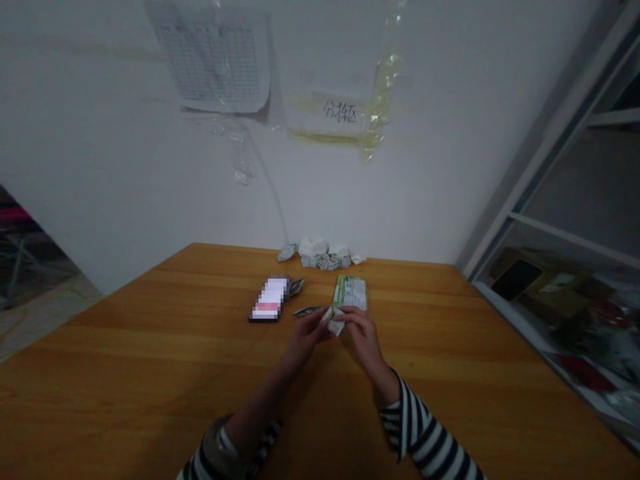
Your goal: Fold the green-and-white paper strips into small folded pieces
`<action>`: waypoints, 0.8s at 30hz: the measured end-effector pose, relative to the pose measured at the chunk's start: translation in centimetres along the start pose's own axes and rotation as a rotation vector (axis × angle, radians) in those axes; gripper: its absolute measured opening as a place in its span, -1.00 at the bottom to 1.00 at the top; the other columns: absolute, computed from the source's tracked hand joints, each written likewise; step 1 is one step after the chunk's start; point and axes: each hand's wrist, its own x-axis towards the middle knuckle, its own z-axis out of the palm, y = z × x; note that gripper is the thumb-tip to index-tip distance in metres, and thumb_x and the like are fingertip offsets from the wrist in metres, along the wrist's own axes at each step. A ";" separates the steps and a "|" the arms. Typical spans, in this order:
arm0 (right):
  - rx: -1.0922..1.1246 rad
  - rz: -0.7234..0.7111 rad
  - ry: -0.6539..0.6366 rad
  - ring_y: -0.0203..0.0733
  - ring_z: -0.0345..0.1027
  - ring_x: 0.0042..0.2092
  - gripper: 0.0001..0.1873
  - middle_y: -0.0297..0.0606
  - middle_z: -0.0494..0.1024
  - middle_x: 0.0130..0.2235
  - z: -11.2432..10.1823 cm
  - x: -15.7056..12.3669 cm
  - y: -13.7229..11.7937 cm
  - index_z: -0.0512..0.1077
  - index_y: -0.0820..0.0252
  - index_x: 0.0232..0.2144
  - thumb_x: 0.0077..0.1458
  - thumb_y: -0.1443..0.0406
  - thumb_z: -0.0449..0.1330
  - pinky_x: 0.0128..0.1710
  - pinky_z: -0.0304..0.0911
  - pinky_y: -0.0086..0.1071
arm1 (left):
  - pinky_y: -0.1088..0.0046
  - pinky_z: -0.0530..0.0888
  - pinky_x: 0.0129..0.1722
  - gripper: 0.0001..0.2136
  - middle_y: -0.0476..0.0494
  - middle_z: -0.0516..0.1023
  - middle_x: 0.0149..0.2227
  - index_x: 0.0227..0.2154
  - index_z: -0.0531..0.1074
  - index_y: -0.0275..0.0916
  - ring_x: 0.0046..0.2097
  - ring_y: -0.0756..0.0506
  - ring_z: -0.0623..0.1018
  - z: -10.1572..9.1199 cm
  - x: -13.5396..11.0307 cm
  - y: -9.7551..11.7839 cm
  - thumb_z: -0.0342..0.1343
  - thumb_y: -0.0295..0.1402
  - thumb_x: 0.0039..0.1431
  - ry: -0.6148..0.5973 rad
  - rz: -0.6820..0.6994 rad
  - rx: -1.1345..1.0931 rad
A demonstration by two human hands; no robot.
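Note:
Between my two hands, just above the wooden table [440, 340], is a small white paper packet [336, 323] with green and reddish print. My left hand [304, 333] pinches its left side, and the fingers of my right hand [363, 331] are closed on its upper right. What is inside the packet cannot be seen. Right behind my hands lies a flat green and white printed packet [351, 291]. A small dark flat piece [307, 311] rests by my left fingertips, and another dark piece [297, 287] lies beside the phone [270, 298].
Crumpled white and green wrappers [325, 255] sit in a row along the table's back edge, against the wall [415, 193]. A printed sheet [215, 60] and a handwritten label [340, 111] are taped above. On the right stands a shelf [550, 240] with cardboard boxes [560, 293].

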 end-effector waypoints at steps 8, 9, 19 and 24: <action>0.307 0.302 0.053 -0.18 0.45 -0.34 -0.71 -0.27 0.59 -0.37 0.4 0.2 1.9 0.48 0.17 -0.35 -0.17 0.20 0.38 -0.29 0.35 -0.34 | 0.23 0.55 -0.24 -0.52 -0.23 0.60 -0.09 0.04 0.45 -0.26 -0.19 -0.21 0.57 -0.4 0.5 -1.5 0.17 -0.14 0.09 -0.082 0.125 0.238; 0.323 0.332 0.037 -0.17 0.46 -0.36 -0.68 -0.25 0.60 -0.37 0.3 0.1 2.1 0.49 0.19 -0.34 -0.19 0.19 0.39 -0.31 0.35 -0.33 | 0.24 0.55 -0.25 -0.54 -0.23 0.60 -0.10 0.05 0.44 -0.25 -0.19 -0.20 0.57 -0.4 0.6 -1.8 0.14 -0.15 0.12 -0.107 0.146 0.288; 0.365 0.401 0.051 -0.28 0.43 -0.46 -0.80 -0.33 0.61 -0.47 -0.2 0.1 2.3 0.53 0.21 -0.51 -0.29 0.30 0.43 -0.39 0.28 -0.45 | 0.27 0.50 -0.08 -0.58 -0.21 0.52 0.06 0.11 0.37 -0.21 -0.04 -0.21 0.55 -0.1 -0.1 -1.3 0.05 -0.41 0.17 -0.183 0.371 0.615; 0.370 0.392 0.036 -0.29 0.40 -0.49 -0.79 -0.38 0.58 -0.51 0.3 0.0 1.9 0.48 0.20 -0.52 -0.28 0.30 0.41 -0.45 0.27 -0.46 | 0.22 0.47 -0.02 -0.61 -0.21 0.54 0.04 0.06 0.42 -0.22 0.00 -0.24 0.53 -0.1 -0.1 -0.9 0.09 -0.39 0.14 -0.199 0.321 0.519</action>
